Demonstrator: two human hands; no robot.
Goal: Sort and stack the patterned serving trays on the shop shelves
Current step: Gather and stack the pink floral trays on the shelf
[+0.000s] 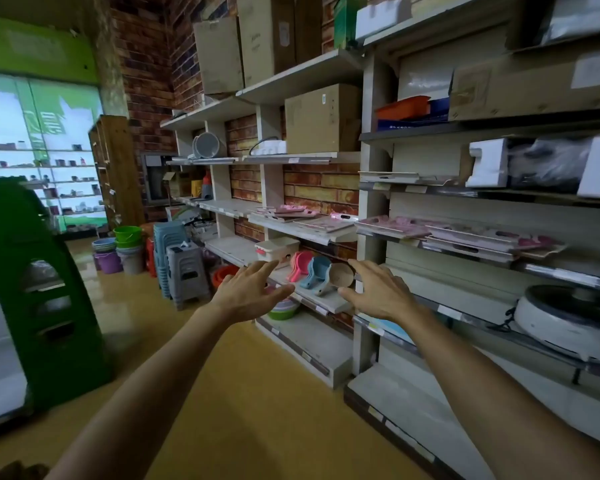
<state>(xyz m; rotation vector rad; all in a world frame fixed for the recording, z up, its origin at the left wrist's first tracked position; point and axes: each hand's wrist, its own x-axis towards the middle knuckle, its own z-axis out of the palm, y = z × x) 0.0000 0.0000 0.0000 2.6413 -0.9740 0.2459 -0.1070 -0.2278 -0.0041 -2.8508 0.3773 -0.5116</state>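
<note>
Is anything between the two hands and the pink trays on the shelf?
Nothing visible blocks them. The left hand and right hand are both empty, raised in open air in front of the scoops, one shelf below the pink trays. The trays' front edges are exposed, with clear space above them.

Glossy floor point(264, 393); rough brick wall point(146, 64); cardboard boxes point(321, 119)
</note>
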